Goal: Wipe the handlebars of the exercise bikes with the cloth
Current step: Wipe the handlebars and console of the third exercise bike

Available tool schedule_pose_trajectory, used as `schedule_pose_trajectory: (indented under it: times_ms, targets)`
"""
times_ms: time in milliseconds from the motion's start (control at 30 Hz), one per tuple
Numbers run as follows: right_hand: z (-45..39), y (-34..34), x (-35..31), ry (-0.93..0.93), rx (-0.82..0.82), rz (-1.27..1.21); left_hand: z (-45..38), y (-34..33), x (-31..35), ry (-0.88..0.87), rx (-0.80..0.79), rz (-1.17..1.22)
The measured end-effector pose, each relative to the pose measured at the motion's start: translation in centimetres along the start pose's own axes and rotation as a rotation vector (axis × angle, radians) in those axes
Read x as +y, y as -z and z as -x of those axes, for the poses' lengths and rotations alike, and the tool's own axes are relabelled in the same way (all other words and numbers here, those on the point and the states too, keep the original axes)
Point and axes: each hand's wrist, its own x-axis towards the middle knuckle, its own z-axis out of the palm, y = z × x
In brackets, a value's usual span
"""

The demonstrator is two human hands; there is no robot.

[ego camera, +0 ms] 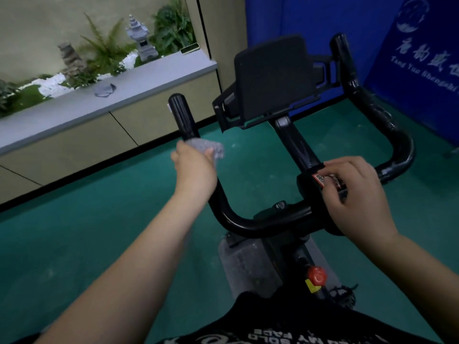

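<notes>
A black exercise bike stands in front of me with curved handlebars (238,225). My left hand (195,167) is wrapped around the left upright grip (182,115), pressing a grey cloth (211,148) against it just below the rounded tip. My right hand (355,197) rests on the centre clamp of the bars, fingers curled over a red-and-white sticker. The right bar (387,125) curves up freely on the far side. A black tablet holder (270,78) rises from the stem between the grips.
A second grey cloth (105,90) lies on the grey ledge (154,75) at the left, beside plants and a stone lantern. A red knob (316,275) sits on the bike frame below. Green floor surrounds the bike; blue banners (409,58) stand behind.
</notes>
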Motion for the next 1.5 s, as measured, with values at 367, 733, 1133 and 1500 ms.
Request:
schedule_pose_trajectory:
  times_ms: [367, 733, 1133, 1500]
  targets:
    - [0.2, -0.5, -0.9, -0.007, 0.103, 0.03, -5.9, 1.2, 0.6, -0.244, 0.049, 0.22]
    - [0.1, -0.8, -1.2, -0.03, 0.169, 0.02, -8.9, 1.0, 1.2, -0.228, 0.016, 0.34]
    - [0.1, 0.0, -0.1, 0.001, 0.075, 0.015, 1.2, 4.5, -0.1, -0.39, 0.098, 0.181]
    - [0.3, 0.1, 1.6, 0.033, 0.076, -0.065, 5.0, -5.4, 8.2, -0.778, -0.323, -0.041]
